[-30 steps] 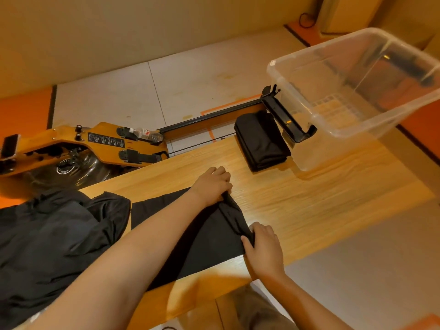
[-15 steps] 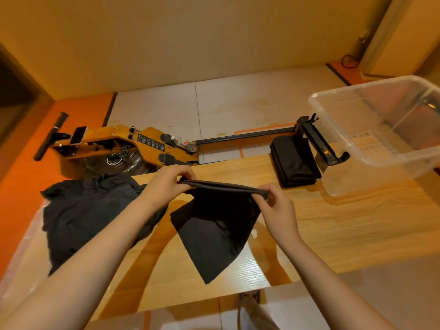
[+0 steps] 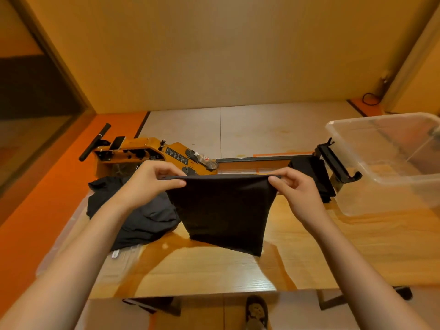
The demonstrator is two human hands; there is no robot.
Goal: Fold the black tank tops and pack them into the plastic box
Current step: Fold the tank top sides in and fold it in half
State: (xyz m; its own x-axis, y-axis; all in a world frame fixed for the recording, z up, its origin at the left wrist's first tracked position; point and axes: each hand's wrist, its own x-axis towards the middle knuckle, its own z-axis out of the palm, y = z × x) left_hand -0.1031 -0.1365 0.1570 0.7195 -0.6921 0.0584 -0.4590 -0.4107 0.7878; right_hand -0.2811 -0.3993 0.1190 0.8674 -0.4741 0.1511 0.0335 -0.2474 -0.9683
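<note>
Above the table (image 3: 309, 246), left hand (image 3: 152, 179) and right hand (image 3: 295, 186) pinch the tank top (image 3: 223, 210) edge

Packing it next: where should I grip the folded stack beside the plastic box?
Likely take the folded stack by its near edge, from the front, fingers under and thumb on top. It lies flat in layers, and the plastic box crowds its right side.

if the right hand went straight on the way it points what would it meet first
Probably the left hand, gripping the other corner of the top; the right hand points along that edge, depth unclear.
</note>
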